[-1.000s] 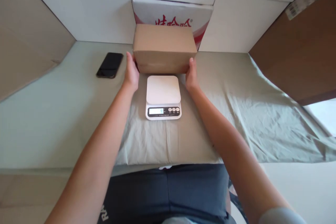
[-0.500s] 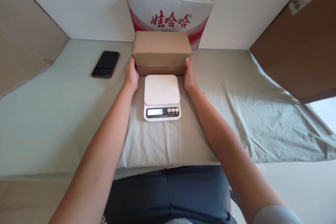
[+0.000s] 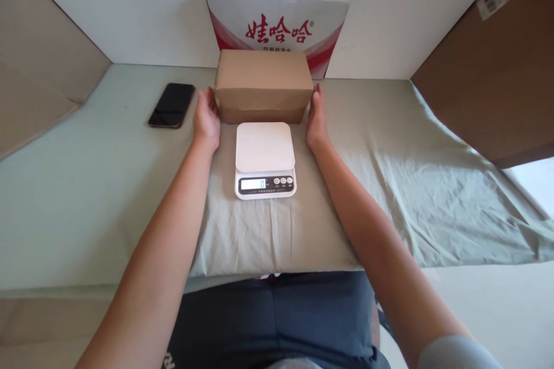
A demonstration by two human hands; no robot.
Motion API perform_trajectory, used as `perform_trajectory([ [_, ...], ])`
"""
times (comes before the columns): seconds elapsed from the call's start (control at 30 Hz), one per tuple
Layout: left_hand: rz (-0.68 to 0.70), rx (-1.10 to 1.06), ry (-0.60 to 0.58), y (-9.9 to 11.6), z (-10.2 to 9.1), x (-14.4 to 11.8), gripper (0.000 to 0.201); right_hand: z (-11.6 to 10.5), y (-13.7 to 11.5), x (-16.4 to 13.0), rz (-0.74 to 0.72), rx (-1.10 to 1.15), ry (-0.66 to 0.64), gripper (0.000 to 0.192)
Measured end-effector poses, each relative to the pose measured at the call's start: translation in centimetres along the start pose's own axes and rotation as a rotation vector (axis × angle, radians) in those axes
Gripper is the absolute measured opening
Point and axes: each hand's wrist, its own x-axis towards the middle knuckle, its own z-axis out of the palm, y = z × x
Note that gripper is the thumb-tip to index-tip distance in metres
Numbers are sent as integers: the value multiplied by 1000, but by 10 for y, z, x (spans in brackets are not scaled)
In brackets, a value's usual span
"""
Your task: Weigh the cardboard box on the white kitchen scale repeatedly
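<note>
A closed brown cardboard box [image 3: 264, 83] rests on the cloth-covered table behind a white digital kitchen scale [image 3: 265, 150]. The scale's platform is bare and its lit display reads 0. To the box's left, my left hand [image 3: 206, 118] is upright with fingers stretched out, a small gap between it and the box. My right hand [image 3: 317, 118] stands at the box's right side, fingers extended; its fingers are close to the box edge, partly seen edge-on. Neither hand grips anything.
A black smartphone [image 3: 172, 105] lies left of my left hand. Behind the box is a white and red carton [image 3: 277, 14] with red lettering. White panels [image 3: 398, 29] line the back, and large brown cardboard [image 3: 489, 81] walls the right. Green cloth [image 3: 411, 202] with wrinkles covers the table.
Both hands have let go of the cardboard box and moved outward, the left one more plainly. The box and the scale stay where they were; the view has shifted slightly.
</note>
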Motion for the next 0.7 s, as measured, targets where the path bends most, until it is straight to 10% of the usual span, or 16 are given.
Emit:
perform_trajectory([
  [0.7, 18, 44, -103, -3, -13, 9, 68, -18, 16, 10, -8, 44, 22, 75],
])
